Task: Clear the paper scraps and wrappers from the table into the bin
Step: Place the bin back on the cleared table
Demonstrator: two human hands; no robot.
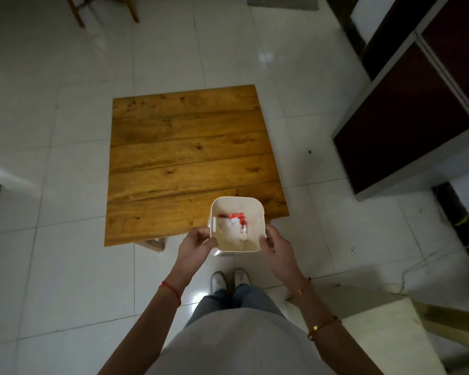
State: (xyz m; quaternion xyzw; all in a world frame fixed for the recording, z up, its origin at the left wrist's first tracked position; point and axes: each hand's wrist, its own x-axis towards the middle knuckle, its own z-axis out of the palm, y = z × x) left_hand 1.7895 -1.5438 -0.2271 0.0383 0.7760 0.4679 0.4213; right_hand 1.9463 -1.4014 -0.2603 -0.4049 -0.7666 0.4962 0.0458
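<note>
We note the left hand (198, 240) and right hand (275, 246) gripping opposite sides of the white bin (259, 212) over the wooden table's (184, 147) near edge, red-and-white wrappers (234, 219) lying inside.

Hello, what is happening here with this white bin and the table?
A person stands at the near edge of a low wooden table and holds a small white bin with both hands: the left hand grips its left side, the right hand its right side. Red and white paper scraps and wrappers lie inside the bin. One tiny pale speck shows on the tabletop; what it is cannot be told.
</note>
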